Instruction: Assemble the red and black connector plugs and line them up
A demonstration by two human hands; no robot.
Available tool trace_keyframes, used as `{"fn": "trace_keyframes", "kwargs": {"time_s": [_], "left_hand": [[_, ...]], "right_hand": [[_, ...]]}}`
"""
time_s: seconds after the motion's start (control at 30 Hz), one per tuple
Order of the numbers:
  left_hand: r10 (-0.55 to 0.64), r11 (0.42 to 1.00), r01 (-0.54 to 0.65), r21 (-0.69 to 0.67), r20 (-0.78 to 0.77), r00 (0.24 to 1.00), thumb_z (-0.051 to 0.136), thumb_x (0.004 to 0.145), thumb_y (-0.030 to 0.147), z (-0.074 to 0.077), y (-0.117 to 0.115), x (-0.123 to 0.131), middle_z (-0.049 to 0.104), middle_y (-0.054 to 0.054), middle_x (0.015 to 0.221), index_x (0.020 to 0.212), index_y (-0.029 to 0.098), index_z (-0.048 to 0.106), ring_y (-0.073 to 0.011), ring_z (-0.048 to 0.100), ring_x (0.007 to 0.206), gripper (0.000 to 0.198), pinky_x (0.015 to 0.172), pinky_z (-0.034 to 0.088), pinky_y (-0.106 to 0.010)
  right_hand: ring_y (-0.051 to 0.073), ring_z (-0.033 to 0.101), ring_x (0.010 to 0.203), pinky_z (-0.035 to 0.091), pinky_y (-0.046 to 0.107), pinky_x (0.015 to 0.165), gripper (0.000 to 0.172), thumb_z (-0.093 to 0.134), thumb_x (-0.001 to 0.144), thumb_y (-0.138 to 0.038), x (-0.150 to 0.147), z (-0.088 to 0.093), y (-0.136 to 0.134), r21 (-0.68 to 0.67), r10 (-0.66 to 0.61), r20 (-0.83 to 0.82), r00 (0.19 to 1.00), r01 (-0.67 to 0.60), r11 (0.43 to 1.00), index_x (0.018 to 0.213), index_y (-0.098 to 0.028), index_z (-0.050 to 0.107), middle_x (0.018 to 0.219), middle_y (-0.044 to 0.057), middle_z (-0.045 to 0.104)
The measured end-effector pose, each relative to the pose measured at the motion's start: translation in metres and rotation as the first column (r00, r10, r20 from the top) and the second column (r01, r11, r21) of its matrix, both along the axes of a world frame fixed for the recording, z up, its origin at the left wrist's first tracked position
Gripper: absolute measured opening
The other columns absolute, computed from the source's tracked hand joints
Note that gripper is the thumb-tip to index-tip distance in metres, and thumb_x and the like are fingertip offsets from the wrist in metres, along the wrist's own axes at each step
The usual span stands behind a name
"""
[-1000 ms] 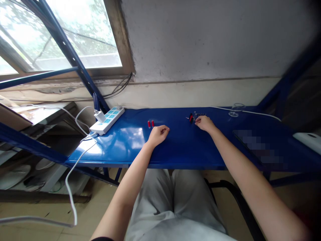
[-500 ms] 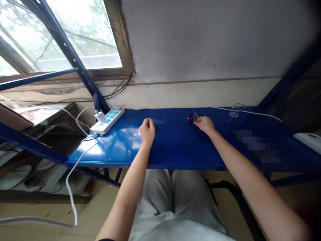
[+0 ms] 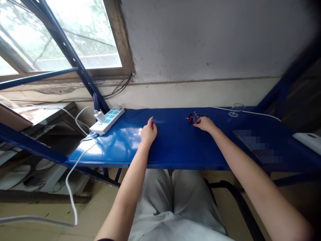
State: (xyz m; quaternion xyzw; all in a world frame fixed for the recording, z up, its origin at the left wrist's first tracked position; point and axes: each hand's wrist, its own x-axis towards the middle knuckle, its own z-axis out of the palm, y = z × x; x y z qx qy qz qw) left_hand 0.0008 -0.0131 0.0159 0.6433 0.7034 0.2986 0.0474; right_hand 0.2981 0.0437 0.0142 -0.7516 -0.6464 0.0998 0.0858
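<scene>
My left hand [image 3: 148, 132] rests on the blue metal table [image 3: 175, 147] with its fingers curled around a small red piece [image 3: 152, 124], of which only a bit shows at the fingertips. To the right, my right hand [image 3: 204, 124] lies with bent fingers against a small cluster of red, black and clear parts [image 3: 194, 117] near the table's back edge. Whether the right fingers grip any of them is hidden.
A white power strip [image 3: 107, 120] with a plugged charger and white cables lies at the table's back left. A clear glass dish [image 3: 234, 109] stands at the back right, with a dark flat object [image 3: 253, 147] and a white object [image 3: 308, 140] farther right. Wall and window rise behind.
My left hand swung left from the table's middle to the two small red pieces and closed over them, then pulled slightly back. My right hand stayed by the cluster of parts.
</scene>
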Motion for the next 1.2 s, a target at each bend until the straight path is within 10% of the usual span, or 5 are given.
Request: {"fn": "trace_keyframes", "kwargs": {"time_s": [0.3, 0.67, 0.97, 1.2], "left_hand": [[-0.030, 0.999, 0.025, -0.046, -0.118, 0.993, 0.036, 0.087, 0.028, -0.009, 0.004, 0.001, 0.067, -0.014, 0.087, 0.139, 0.022, 0.033, -0.0261, 0.064, 0.079, 0.053, 0.070, 0.045, -0.033], [-0.097, 0.980, 0.062, 0.189, 0.185, 0.978, 0.046, 0.082, 0.018, -0.016, 0.013, -0.005, 0.068, -0.010, 0.088, 0.095, 0.020, 0.066, -0.0214, 0.063, 0.082, 0.024, 0.072, 0.046, -0.029], [-0.467, 0.874, 0.394, 0.285, 0.716, 0.518, 0.055, 0.078, 0.039, -0.003, 0.007, 0.007, 0.069, -0.008, 0.087, 0.103, 0.013, 0.060, -0.0061, 0.052, 0.043, 0.037, 0.044, 0.043, -0.020], [-0.525, 0.794, 0.547, 0.265, 0.753, 0.397, 0.057, 0.077, 0.044, 0.002, -0.002, 0.013, 0.068, -0.012, 0.095, 0.107, 0.013, 0.055, -0.0090, 0.058, 0.048, 0.043, 0.037, 0.033, -0.018]], "right_hand": [[0.024, 0.062, 0.082, 0.043, 0.030, 0.067, 0.030, 0.057, 0.074, -0.047, -0.023, 0.051, -0.037, -0.026, 0.108, 0.125, 0.986, -0.105, 0.994, 0.080, -0.020, 0.068, 0.084, 0.010, 0.067], [0.019, 0.058, 0.064, 0.039, 0.030, 0.059, 0.026, 0.063, 0.071, -0.047, -0.098, 0.055, -0.053, 0.165, 0.405, -0.175, 0.897, -0.379, 0.911, 0.072, -0.022, 0.066, 0.068, 0.005, 0.064], [0.015, 0.055, 0.061, 0.040, 0.026, 0.062, 0.049, 0.023, 0.088, -0.058, -0.134, 0.013, -0.045, 0.443, 0.346, -0.535, 0.770, -0.093, 0.892, 0.072, -0.021, 0.051, 0.062, 0.002, 0.058], [0.013, 0.050, 0.056, 0.038, 0.023, 0.055, 0.055, 0.023, 0.082, -0.069, -0.131, -0.005, -0.051, 0.513, 0.408, -0.648, 0.643, -0.028, 0.858, 0.060, -0.022, 0.041, 0.055, 0.000, 0.049]]}}
